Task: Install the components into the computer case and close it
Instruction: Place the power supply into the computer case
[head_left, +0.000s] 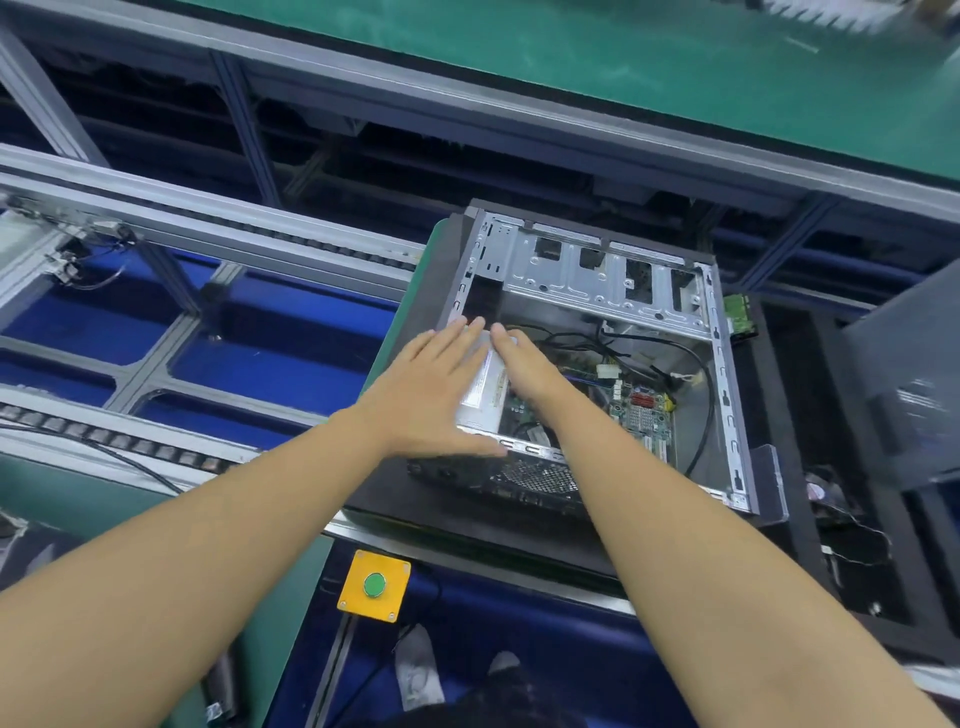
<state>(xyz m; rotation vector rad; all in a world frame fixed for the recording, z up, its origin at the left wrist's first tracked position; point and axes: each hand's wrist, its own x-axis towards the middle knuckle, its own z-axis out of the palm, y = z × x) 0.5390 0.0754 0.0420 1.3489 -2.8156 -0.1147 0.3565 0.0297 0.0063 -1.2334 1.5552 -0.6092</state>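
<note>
Open desktop case (723, 374), lying on its side on a black pallet (789, 395); power supply (485, 392) sitting in its near-left corner.
Left hand (431, 400) and right hand (527, 366) are pressing flat, fingers straight, side by side on the silver box-shaped unit; bare stamped-steel frame, green motherboard (641, 418), black cables (705, 405) looping beside.

Bare-metal computer case (597, 283); matt green mat (675, 78)

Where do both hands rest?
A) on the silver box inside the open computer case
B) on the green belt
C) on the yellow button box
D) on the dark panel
A: the left hand and right hand lie flat on the silver box in the computer case.
</note>
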